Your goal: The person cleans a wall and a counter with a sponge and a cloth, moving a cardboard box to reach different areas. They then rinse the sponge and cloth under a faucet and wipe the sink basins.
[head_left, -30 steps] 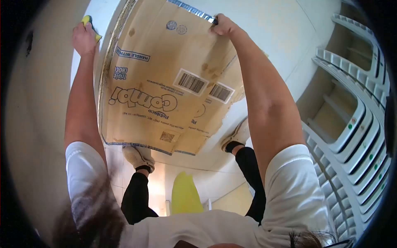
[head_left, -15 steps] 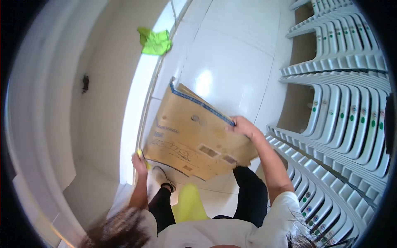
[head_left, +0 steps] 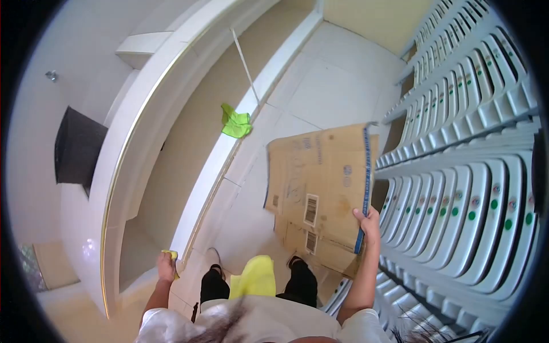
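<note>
The left hand pinches a yellow sponge at the ledge; the right hand grips the cardboard by its taped edge, thumb on top. The cardboard has swung off the ledge towards the chairs, so the ledge's side seems easier to reach; farther along, a green cloth lies on it

- Flat brown cardboard sheet, printed, 2 white barcode labels, 1 blue-banded edge; gripped at that edge by right hand, spread above pale tiled floor.
- Small yellow sponge-like pad, mostly covered by left hand, near white ledge.
</note>
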Demonstrator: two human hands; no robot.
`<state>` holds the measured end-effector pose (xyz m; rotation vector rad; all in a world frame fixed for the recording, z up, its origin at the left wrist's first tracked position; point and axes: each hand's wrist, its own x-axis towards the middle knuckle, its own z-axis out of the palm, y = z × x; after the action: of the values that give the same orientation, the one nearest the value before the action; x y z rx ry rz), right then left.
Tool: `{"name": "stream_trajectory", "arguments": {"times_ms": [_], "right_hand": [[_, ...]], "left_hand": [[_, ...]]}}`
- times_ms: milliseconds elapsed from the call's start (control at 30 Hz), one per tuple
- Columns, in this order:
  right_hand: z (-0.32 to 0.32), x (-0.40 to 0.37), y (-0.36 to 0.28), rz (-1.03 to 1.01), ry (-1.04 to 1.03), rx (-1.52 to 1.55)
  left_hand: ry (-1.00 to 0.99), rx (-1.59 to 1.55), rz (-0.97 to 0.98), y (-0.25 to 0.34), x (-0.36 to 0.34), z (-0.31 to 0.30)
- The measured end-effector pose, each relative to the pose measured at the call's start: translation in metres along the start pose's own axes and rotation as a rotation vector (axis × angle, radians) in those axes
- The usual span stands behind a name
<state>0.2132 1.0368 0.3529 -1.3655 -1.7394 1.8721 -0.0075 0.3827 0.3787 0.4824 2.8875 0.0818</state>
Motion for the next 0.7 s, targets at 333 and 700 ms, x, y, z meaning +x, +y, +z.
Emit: {"name": "stream_trajectory", "arguments": {"times_ms": [333, 700], "right_hand": [[-0.019, 0.086, -0.065, -0.241, 0.262, -0.215], [-0.068, 0.144, -0.210, -0.291, 0.277, -0.594]], "left_hand": [[-0.013, 0.019, -0.239, 0.028, -0.102, -0.038], [-0.047, -0.256, -0.159, 0.099, 0.141, 0.014]]}}
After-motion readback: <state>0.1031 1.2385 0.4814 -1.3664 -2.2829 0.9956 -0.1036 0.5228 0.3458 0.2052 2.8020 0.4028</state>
